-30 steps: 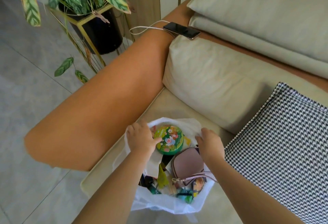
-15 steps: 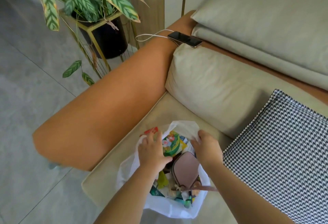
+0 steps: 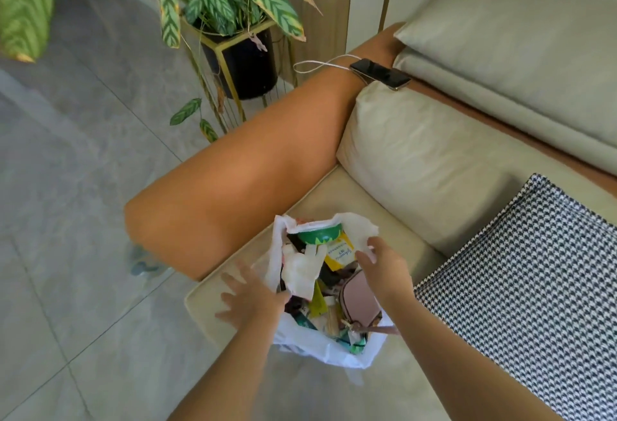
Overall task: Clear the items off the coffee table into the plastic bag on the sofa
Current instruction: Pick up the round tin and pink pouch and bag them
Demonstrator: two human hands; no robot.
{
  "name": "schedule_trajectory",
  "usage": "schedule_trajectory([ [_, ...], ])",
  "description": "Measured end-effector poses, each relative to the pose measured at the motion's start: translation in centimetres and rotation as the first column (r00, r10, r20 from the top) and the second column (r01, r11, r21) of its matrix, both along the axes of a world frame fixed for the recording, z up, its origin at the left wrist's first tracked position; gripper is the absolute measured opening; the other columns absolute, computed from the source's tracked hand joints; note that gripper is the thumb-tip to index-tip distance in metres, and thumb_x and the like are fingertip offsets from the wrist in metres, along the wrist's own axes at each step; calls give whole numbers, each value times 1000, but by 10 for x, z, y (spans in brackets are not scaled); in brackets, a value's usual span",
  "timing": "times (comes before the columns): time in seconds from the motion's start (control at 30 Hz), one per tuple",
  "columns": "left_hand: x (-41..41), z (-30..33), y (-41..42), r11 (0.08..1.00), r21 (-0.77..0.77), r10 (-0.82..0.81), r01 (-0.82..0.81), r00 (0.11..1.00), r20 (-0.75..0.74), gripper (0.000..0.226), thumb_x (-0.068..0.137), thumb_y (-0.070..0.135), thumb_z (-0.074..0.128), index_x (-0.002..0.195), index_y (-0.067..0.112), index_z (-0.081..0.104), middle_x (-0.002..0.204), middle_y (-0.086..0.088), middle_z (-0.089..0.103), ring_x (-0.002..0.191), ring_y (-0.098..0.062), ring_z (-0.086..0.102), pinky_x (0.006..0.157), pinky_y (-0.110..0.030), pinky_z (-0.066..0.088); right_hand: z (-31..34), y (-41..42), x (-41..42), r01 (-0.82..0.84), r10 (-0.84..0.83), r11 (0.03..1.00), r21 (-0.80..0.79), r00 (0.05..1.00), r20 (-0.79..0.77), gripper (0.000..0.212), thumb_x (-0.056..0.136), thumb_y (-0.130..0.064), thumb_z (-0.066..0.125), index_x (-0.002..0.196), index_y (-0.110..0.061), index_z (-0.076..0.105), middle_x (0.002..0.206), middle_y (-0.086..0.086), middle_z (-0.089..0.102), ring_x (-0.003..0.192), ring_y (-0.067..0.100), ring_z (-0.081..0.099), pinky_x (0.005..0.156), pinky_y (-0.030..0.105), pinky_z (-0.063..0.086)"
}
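Observation:
A white plastic bag (image 3: 320, 350) sits on the sofa seat (image 3: 334, 200), full of mixed items. A green floral tin (image 3: 320, 235) lies on its side at the bag's far end, beside a yellow packet (image 3: 340, 254). A pink pouch (image 3: 360, 300) and crumpled white paper (image 3: 300, 270) lie among the wrappers. My left hand (image 3: 247, 297) hovers just left of the bag with fingers spread, holding nothing. My right hand (image 3: 380, 263) is at the bag's right rim; its fingers curl at the white plastic edge.
The orange sofa armrest (image 3: 240, 187) runs left of the bag. A black-and-white houndstooth cushion (image 3: 521, 283) lies to the right. A phone (image 3: 380, 74) on a white cable rests on the armrest's far end. A potted plant (image 3: 240, 60) stands on the tiled floor.
The green tin has dropped from my left hand and tipped onto its side in the bag. My left hand has drawn out to the left and spread its fingers.

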State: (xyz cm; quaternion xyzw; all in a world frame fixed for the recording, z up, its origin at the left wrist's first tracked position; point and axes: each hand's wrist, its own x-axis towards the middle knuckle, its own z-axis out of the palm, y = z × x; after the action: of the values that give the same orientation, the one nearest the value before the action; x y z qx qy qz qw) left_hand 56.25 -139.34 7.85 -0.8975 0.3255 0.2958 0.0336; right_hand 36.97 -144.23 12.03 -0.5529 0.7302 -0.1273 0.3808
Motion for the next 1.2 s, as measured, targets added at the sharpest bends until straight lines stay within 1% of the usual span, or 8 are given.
schedule_trajectory([
  [0.1, 0, -1, 20, 967, -60, 217, -247, 925, -313, 83, 76, 32, 75, 141, 9, 29, 133, -17, 50, 115, -34, 55, 96, -45, 48, 10, 5, 0, -35, 35, 999, -4, 999, 17, 37, 97, -29, 47, 132, -17, 50, 124, 11, 60, 110, 30, 58, 89, 36, 47],
  [0.17, -2, 12, 24, 972, -160, 129, -174, 958, -257, 41, 83, 27, 66, 116, 6, 53, 117, -13, 62, 106, -31, 59, 86, -37, 49, 19, 3, -7, -46, 47, 997, -60, 999, 11, 24, 98, -27, 44, 113, -15, 59, 107, 13, 64, 100, 32, 58, 84, 35, 46],
  [0.23, -5, 33, 24, 965, -240, 59, -102, 981, -183, 26, 92, 27, 54, 104, 4, 58, 111, -14, 63, 104, -32, 58, 80, -34, 45, 35, -1, -18, -40, 39, 989, -145, 999, -6, 20, 98, -24, 43, 92, -12, 58, 92, 18, 65, 85, 33, 57, 72, 35, 42],
  [0.43, -7, 94, 6, 889, -458, -31, 10, 999, -37, 27, 100, 19, 40, 115, 5, 58, 113, -19, 63, 106, -35, 58, 83, -34, 43, 96, -25, -35, -119, 103, 905, -407, 993, -62, 28, 99, -19, 42, 100, -2, 64, 97, 18, 65, 91, 34, 58, 71, 34, 38],
  [0.57, -12, 111, 13, 829, -558, 38, -37, 999, -9, 28, 99, 20, 41, 117, 6, 58, 111, -18, 65, 104, -36, 59, 79, -35, 42, 109, -24, -46, 6, 19, 894, -448, 998, 51, 29, 99, -21, 43, 95, -3, 64, 91, 17, 66, 86, 35, 58, 68, 34, 38],
  [0.83, -8, 91, 46, 917, -386, 105, -103, 994, -16, 35, 96, 37, 45, 115, 10, 58, 100, -18, 68, 92, -36, 65, 82, -42, 53, 88, -8, -66, -59, 61, 972, -226, 998, -1, 31, 98, -21, 44, 118, 0, 56, 112, 24, 63, 104, 39, 56, 81, 38, 42],
  [1.0, -14, 103, 53, 912, -368, 157, -184, 982, -103, 41, 96, 37, 47, 126, 9, 52, 119, -17, 63, 109, -34, 60, 92, -41, 49, 84, -2, -65, -80, 77, 976, -201, 997, -21, 49, 95, -27, 51, 137, -4, 40, 133, 19, 51, 121, 36, 50, 92, 39, 42],
  [1.2, -24, 130, 67, 926, -331, 133, -179, 979, -157, 43, 96, 28, 50, 136, 13, 43, 129, -12, 57, 120, -28, 53, 97, -33, 43, 91, 15, -56, -202, 169, 951, -236, 974, -153, 49, 89, -25, 60, 132, -8, 42, 131, 13, 51, 117, 33, 51, 90, 42, 44],
])
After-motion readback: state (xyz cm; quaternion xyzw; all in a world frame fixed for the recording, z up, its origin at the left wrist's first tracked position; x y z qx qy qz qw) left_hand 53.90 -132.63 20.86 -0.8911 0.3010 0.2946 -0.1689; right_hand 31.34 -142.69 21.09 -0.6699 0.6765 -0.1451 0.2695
